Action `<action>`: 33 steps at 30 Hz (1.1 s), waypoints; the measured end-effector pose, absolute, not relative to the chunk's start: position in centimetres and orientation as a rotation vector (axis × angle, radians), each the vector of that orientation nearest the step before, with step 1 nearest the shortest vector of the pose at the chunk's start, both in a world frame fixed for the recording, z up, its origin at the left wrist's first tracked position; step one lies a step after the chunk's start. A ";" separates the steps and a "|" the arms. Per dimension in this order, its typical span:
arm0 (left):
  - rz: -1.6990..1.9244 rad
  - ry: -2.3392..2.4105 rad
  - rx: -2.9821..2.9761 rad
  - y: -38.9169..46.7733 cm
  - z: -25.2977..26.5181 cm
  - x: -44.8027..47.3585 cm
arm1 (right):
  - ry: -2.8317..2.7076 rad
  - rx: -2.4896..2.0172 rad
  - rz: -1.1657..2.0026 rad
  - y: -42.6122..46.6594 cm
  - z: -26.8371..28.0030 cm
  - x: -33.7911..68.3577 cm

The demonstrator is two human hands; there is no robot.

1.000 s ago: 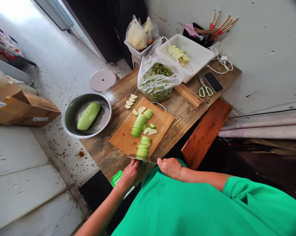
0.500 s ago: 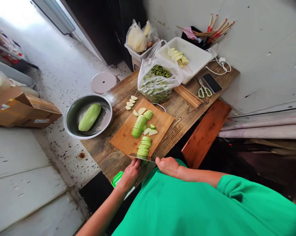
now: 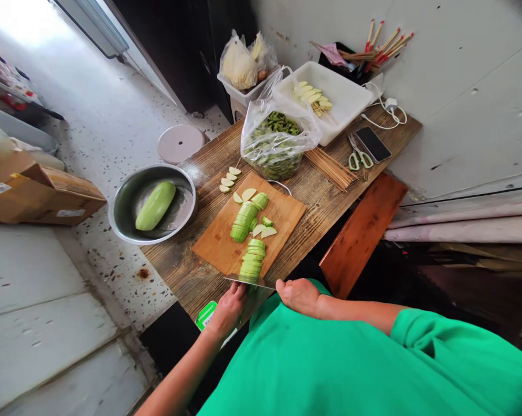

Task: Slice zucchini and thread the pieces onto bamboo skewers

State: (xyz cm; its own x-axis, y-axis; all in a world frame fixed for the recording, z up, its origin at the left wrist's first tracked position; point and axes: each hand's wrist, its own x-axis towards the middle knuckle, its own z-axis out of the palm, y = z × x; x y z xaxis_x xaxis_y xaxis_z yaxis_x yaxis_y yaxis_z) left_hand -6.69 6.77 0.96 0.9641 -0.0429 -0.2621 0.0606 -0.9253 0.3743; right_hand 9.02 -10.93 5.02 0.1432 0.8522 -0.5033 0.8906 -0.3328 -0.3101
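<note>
My right hand (image 3: 299,296) is closed around the handle of a kitchen knife (image 3: 261,283), whose blade lies across the near end of a sliced zucchini (image 3: 252,257). Close behind the blade, my left hand (image 3: 229,307) has its fingers curled on the uncut end; the blade hides the fingertips. Beneath is a wooden cutting board (image 3: 213,245). A second row of zucchini slices (image 3: 243,221) lies farther up the board, with several loose half slices (image 3: 268,232) beside it. Left of the board, a whole zucchini (image 3: 155,206) rests in a metal basin (image 3: 117,222).
Beyond the board stands a plastic bag of green beans (image 3: 273,156), with a white tray (image 3: 351,95) of skewered slices behind. Bamboo skewers (image 3: 330,167), scissors (image 3: 356,155) and a phone (image 3: 374,144) lie at right. Skewered half slices (image 3: 226,182) lie past the board. A stool (image 3: 178,141) stands beyond the table.
The knife blade has shifted slightly toward me and tilted, and its near-end zucchini slice shows more. My right hand has moved a little to the right; the view has shifted slightly.
</note>
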 end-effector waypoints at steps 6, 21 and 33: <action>-0.316 -0.044 2.763 6.7 0.7 -6.7 | 1.733 2.294 -1.028 -10.0 4.4 9.3; -0.298 0.024 2.777 6.2 0.8 -6.8 | 1.823 2.331 -0.947 -10.7 4.1 9.2; -0.362 0.008 2.819 6.2 0.8 -7.1 | 1.869 2.293 -0.915 -10.8 5.2 9.0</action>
